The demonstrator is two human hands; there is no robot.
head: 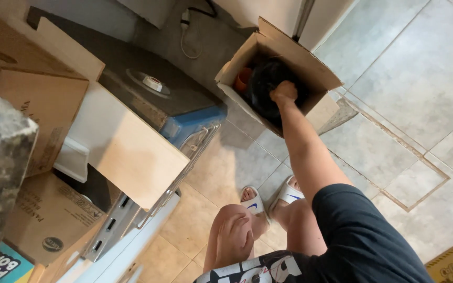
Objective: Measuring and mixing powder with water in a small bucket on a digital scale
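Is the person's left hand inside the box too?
No, the left hand rests on a knee, while only the right hand reaches into the open cardboard box.

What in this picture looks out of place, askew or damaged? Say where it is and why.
The open cardboard box sits skewed to the floor tiles, one flap splayed. The right hand reaches into it, onto something dark. The left hand rests on a knee. Nothing looks spilled.

My right hand (283, 92) fingers buried in black bag (266, 84) inside open cardboard box (310, 68); orange cup (243, 79) beside bag half hidden; box bottom unseen.
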